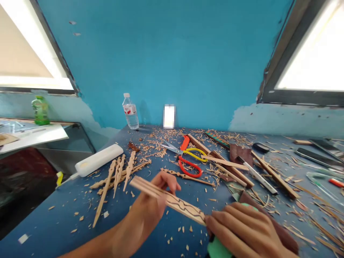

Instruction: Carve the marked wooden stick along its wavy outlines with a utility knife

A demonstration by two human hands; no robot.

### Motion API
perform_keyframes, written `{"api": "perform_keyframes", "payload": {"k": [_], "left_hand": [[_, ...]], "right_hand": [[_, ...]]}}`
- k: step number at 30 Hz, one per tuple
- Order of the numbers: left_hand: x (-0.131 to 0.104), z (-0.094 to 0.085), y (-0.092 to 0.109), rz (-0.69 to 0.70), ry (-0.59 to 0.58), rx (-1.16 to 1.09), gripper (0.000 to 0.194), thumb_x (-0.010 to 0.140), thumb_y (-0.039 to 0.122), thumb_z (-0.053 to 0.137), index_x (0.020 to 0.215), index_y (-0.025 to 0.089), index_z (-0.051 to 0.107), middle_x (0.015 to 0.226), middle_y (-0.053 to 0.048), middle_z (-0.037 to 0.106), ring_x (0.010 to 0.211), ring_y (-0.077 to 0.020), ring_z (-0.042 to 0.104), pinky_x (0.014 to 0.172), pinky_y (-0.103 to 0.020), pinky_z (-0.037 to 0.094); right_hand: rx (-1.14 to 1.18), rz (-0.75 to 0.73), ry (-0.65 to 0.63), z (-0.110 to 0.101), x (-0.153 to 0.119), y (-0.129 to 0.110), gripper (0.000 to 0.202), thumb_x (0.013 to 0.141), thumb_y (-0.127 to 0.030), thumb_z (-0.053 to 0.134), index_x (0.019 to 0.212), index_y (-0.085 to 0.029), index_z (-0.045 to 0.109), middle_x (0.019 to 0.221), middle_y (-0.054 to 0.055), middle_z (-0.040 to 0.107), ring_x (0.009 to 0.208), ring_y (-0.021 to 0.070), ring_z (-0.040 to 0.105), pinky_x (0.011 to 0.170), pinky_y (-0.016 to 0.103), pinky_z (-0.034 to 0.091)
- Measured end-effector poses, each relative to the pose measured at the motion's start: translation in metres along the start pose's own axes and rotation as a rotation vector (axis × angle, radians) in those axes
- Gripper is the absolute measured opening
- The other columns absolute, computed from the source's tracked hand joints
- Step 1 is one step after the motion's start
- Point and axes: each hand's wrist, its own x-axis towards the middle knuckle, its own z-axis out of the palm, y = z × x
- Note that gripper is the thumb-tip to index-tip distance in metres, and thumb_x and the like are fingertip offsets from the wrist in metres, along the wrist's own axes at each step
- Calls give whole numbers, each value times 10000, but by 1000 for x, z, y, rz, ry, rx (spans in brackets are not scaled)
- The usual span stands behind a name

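My left hand (153, 200) pinches a flat wooden strip (185, 209) with dark wavy lines drawn on it. The strip slants down to the right, above the blue table. At its right end my right hand (239, 229) is closed around a green object (219, 249), mostly covered by the fingers; its fingertips meet the strip's end. Several carved wooden sticks (107, 186) lie left of my left hand. Scissors with red and yellow handles (190, 168) lie beyond the strip.
Wood shavings cover much of the blue table (150, 236). A white block (99, 160) lies left, a water bottle (130, 113) stands behind it, and a bright screen (169, 116) leans at the wall. Wooden strips, a white pen (258, 175) and dark tools (317, 157) lie right.
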Motion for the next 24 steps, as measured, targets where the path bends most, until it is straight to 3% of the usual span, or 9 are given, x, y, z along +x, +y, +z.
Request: {"api": "perform_keyframes", "payload": {"k": [2, 4, 5, 8, 11, 12, 16, 20, 24], "left_hand": [[-11, -19, 13, -117, -117, 154, 379, 681, 256, 918, 1013, 193, 748, 1156, -75, 620, 1172, -278, 512, 1063, -353, 424], [-12, -32, 24, -233, -290, 554, 403, 887, 373, 754, 1270, 269, 687, 1370, -65, 555, 1254, -271, 499, 1109, -376, 375], [-10, -34, 28, -273, -279, 616, 348, 967, 423, 648, 1285, 281, 661, 1268, -62, 593, 1202, -244, 541, 1079, -372, 396], [4, -20, 29, -382, -315, 555, 416, 1042, 533, 432, 1357, 279, 530, 1155, -68, 625, 952, -198, 654, 818, -352, 519], [18, 9, 23, -548, -524, 364, 505, 972, 639, 500, 1293, 249, 512, 1043, -50, 641, 630, -128, 629, 583, -290, 499], [22, 18, 21, -562, -547, 333, 475, 965, 623, 537, 1246, 241, 509, 897, -1, 616, 531, -96, 575, 517, -250, 457], [33, 37, 17, -437, -471, 433, 350, 941, 523, 635, 961, 200, 501, 717, 57, 502, 447, -52, 432, 397, -168, 285], [40, 40, 18, -251, -309, 398, 122, 968, 296, 497, 902, 230, 419, 654, 102, 336, 478, -54, 202, 415, -174, 182], [42, 47, 25, -123, -314, 409, 144, 870, 199, 562, 841, 225, 423, 639, 100, 341, 504, -58, 224, 438, -193, 199]], "right_hand": [[-28, -68, 92, -8, 0, 13, 350, 1084, -237, 389, 1059, -136, 724, 917, 77, 778, 751, 191, 727, 698, 322, 559], [0, -137, 144, -11, 1, 23, 232, 1024, -122, 495, 1036, -114, 727, 951, 90, 772, 806, 190, 728, 746, 327, 564], [19, -178, 153, -11, 2, 27, 228, 1008, -90, 498, 1024, -104, 725, 959, 96, 768, 816, 191, 724, 747, 336, 564], [24, -291, 155, -8, 12, 31, 214, 982, -80, 519, 1008, -100, 730, 983, 96, 764, 841, 208, 712, 723, 371, 560], [-16, -351, 171, -5, 27, 32, 181, 962, -114, 566, 1018, -105, 738, 999, 90, 766, 866, 231, 705, 727, 399, 559], [-32, -353, 168, -4, 31, 33, 194, 969, -116, 551, 1025, -105, 737, 1002, 91, 765, 867, 231, 702, 732, 402, 558], [-73, -312, 179, -3, 39, 42, 195, 975, -94, 540, 1072, -108, 709, 1007, 118, 741, 862, 223, 674, 720, 386, 535], [-6, -103, 267, -4, 39, 50, 173, 905, -34, 593, 1011, -163, 637, 819, 57, 671, 698, 169, 575, 632, 347, 452], [-24, 65, 224, -10, 47, 51, 126, 861, -130, 596, 958, -205, 568, 680, -5, 542, 579, 148, 427, 556, 320, 341]]}}
